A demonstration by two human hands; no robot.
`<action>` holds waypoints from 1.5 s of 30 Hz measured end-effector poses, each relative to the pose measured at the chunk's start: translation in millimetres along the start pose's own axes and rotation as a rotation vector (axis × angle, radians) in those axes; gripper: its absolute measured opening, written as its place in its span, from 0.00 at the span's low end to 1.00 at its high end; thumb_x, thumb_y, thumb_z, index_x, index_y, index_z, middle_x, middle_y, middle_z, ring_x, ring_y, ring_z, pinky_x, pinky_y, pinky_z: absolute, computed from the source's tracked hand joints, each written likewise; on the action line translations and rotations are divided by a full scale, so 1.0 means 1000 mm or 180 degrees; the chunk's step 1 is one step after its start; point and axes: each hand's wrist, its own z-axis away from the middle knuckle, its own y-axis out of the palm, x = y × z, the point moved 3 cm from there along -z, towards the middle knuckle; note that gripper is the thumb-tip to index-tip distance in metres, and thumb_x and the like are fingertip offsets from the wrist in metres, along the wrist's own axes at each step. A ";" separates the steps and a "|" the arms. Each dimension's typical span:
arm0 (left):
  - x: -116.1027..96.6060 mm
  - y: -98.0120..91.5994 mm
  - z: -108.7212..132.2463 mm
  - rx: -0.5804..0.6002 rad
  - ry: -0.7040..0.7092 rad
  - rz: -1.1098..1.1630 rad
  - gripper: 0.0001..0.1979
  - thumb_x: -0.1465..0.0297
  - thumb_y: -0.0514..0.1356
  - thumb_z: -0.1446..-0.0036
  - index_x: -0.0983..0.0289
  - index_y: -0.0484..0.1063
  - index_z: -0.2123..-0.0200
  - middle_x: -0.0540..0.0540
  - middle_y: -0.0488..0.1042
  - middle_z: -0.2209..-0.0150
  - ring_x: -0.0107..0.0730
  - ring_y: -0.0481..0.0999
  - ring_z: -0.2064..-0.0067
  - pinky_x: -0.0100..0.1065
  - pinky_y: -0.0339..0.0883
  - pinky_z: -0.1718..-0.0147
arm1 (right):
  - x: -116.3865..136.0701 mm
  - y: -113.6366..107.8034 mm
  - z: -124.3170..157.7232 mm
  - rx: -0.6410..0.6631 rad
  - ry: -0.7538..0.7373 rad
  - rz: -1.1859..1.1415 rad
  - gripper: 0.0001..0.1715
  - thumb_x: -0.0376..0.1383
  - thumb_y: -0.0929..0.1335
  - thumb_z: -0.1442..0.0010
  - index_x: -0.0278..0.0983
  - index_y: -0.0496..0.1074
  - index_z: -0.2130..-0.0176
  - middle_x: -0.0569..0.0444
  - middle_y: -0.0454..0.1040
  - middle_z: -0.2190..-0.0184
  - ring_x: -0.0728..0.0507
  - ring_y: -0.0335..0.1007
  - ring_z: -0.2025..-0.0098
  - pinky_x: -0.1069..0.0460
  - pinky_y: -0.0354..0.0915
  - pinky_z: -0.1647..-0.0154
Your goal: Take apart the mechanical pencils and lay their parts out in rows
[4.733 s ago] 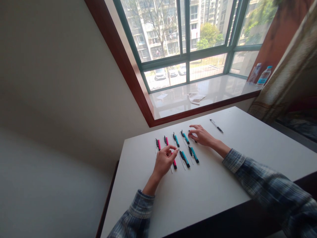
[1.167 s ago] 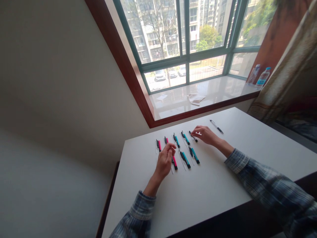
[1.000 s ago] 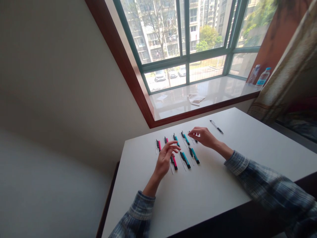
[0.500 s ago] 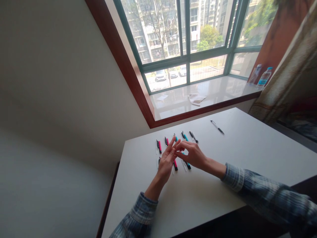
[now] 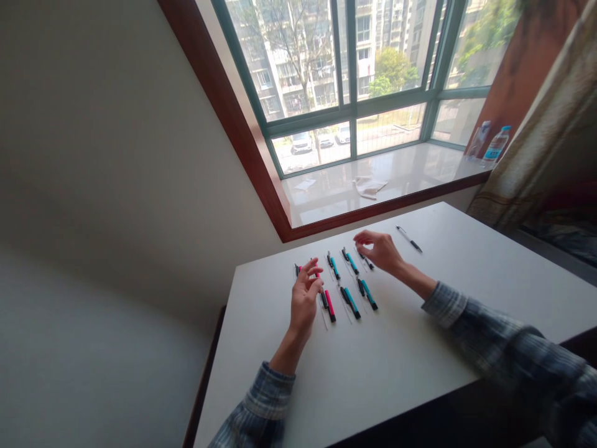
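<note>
Several disassembled pens lie in two rows on the white table, each with a coloured or black barrel, a black part and a thin clear refill. My left hand hovers over the pink pen parts at the left, fingers loosely curled and apart; it hides some of them. My right hand is above the black pen parts at the far row's right end, with thumb and fingers curved and nothing visible between them. Between the hands are teal pen parts, in both rows.
A whole pen with a black grip lies apart at the back right. On the window sill are a crumpled cloth and plastic bottles. A wall rises to the left and a curtain hangs at the right.
My hands, touching at the fingertips before, are now apart. The right has moved right and away from me to the black parts; the left has shifted slightly left, uncovering teal parts.
</note>
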 end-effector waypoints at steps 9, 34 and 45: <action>-0.003 -0.005 -0.003 -0.0181 0.0031 0.0101 0.19 0.73 0.60 0.48 0.60 0.78 0.52 0.50 0.69 0.66 0.23 0.59 0.73 0.28 0.58 0.72 | -0.098 -0.001 -0.026 0.0301 0.0577 0.0450 0.07 0.35 0.73 0.43 0.40 0.84 0.64 0.53 0.85 0.66 0.42 0.81 0.65 0.50 0.74 0.57; 0.001 -0.005 -0.003 -0.0129 0.0004 -0.0099 0.16 0.73 0.59 0.49 0.62 0.78 0.56 0.50 0.69 0.67 0.25 0.60 0.72 0.29 0.58 0.72 | -0.100 0.005 -0.020 0.0360 0.0482 0.0720 0.10 0.36 0.71 0.39 0.38 0.85 0.60 0.51 0.82 0.63 0.44 0.75 0.66 0.51 0.68 0.59; 0.000 -0.005 -0.001 -0.0097 -0.0020 -0.0131 0.15 0.73 0.59 0.48 0.62 0.78 0.56 0.50 0.69 0.66 0.25 0.61 0.72 0.29 0.58 0.72 | -0.093 0.011 -0.018 0.0402 0.0345 0.0743 0.09 0.38 0.73 0.39 0.40 0.85 0.62 0.52 0.82 0.64 0.44 0.74 0.65 0.51 0.66 0.59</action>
